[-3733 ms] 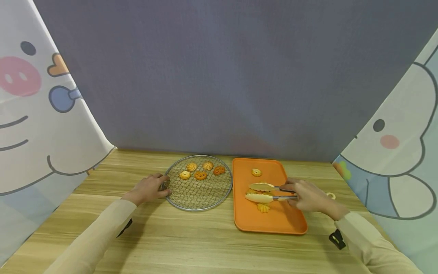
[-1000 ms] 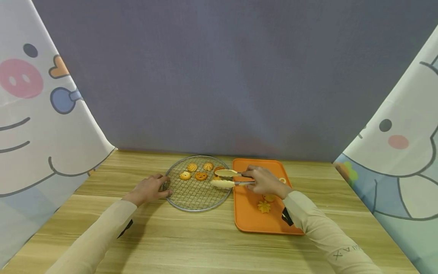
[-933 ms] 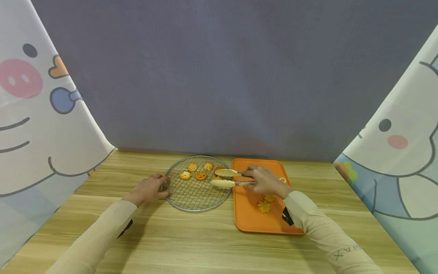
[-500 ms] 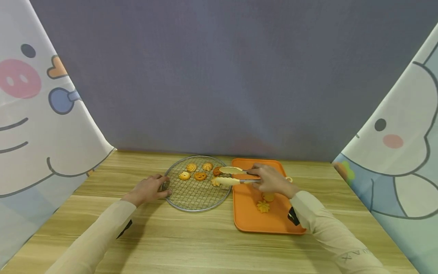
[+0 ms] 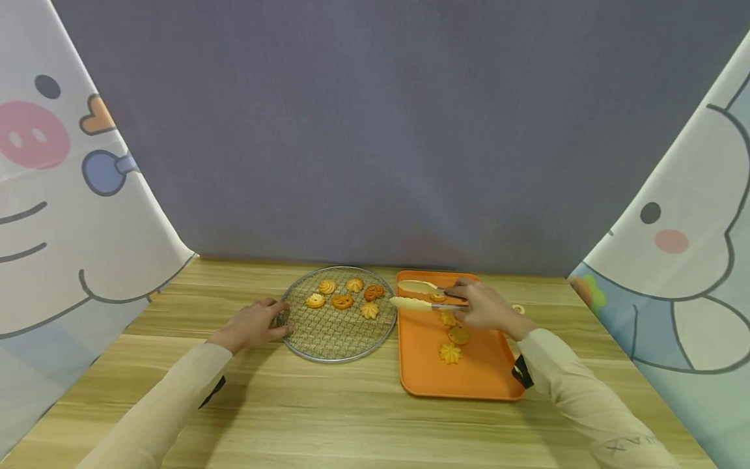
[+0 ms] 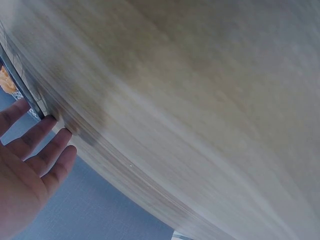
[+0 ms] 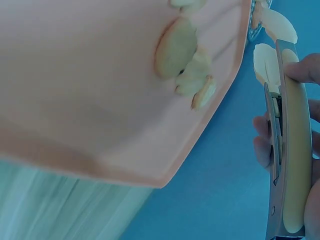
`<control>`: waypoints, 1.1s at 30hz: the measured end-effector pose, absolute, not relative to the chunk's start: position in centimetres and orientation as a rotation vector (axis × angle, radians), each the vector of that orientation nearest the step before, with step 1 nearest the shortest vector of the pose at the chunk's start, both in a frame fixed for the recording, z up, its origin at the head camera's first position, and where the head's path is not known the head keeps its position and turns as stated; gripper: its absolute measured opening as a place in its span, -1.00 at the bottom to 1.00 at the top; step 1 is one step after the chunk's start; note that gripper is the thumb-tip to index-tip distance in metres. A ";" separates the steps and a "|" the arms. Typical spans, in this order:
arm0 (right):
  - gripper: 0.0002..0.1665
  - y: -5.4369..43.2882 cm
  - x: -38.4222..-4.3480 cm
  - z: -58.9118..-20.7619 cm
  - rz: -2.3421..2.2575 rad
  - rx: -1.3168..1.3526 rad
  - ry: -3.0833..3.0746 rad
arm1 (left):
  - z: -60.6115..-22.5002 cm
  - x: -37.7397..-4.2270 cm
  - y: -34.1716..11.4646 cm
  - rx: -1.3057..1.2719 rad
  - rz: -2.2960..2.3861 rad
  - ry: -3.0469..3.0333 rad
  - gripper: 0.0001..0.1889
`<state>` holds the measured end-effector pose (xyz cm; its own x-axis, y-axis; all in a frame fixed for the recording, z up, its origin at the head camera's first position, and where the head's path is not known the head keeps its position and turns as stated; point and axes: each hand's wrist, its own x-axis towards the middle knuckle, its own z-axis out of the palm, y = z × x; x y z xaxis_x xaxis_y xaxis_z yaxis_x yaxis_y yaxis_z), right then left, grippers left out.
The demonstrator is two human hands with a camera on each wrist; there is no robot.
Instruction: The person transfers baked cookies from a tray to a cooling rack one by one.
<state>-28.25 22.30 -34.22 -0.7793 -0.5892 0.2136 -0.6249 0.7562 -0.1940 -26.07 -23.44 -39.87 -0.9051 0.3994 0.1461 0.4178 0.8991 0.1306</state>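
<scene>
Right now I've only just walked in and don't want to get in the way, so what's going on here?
A person is working with tongs in the right hand, the tips spread apart over the far part of an orange tray. The left hand rests at the rim of a round wire rack beside it. Six cookies lie on the rack, and more cookies are on the tray.

In head view I read: six o'clock, smooth wood-grain counter (image 5: 328, 417), faint sheen; seven, metal mesh rack (image 5: 336, 339), rough weave; five, smooth plastic-looking tray (image 5: 424, 378), also tongs (image 5: 417, 304), metal shafts, plastic-looking tips; twelve, matt cloth backdrop (image 5: 375, 130).
</scene>
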 end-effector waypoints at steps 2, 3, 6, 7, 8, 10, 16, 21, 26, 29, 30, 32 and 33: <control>-0.48 22.8 -28.3 -34.3 0.385 0.966 -2.821 | -39.8 -26.0 -23.4 -0.628 -0.239 -2.957 -0.44; -0.47 23.0 -28.3 -34.3 0.386 0.966 -2.823 | -39.8 -26.0 -23.4 -0.625 -0.238 -2.960 -0.43; -0.47 23.6 -28.5 -34.5 0.367 0.957 -2.804 | -39.8 -26.0 -23.4 -0.614 -0.233 -2.972 -0.42; -0.47 23.9 -28.6 -34.6 0.364 0.951 -2.800 | -39.8 -26.0 -23.4 -0.612 -0.233 -2.974 -0.42; -0.47 24.1 -28.7 -34.7 0.362 0.946 -2.793 | -39.8 -26.0 -23.4 -0.612 -0.233 -2.974 -0.42; -0.47 24.6 -28.8 -34.8 0.362 0.935 -2.781 | -39.8 -26.0 -23.4 -0.612 -0.232 -2.975 -0.42; -0.50 25.8 -28.9 -35.1 0.379 0.904 -2.777 | -39.8 -26.1 -23.4 -0.611 -0.229 -2.983 -0.42; -0.50 26.7 -29.0 -35.2 0.390 0.869 -2.798 | -39.9 -26.1 -23.4 -0.605 -0.233 -2.980 -0.42; -0.53 27.4 -29.1 -35.3 0.400 0.854 -2.795 | -39.9 -26.0 -23.3 -0.600 -0.234 -2.979 -0.42; -0.53 27.9 -29.1 -35.4 0.414 0.848 -2.799 | -39.9 -26.0 -23.3 -0.602 -0.223 -2.979 -0.42; -0.53 28.0 -29.2 -35.5 0.421 0.842 -2.801 | -39.9 -26.0 -23.3 -0.597 -0.227 -2.981 -0.42; -0.53 28.3 -29.2 -35.5 0.439 0.833 -2.812 | -39.9 -26.1 -23.3 -0.601 -0.218 -2.979 -0.42; -0.53 28.4 -29.3 -35.6 0.444 0.830 -2.817 | -39.9 -26.1 -23.3 -0.603 -0.213 -2.978 -0.42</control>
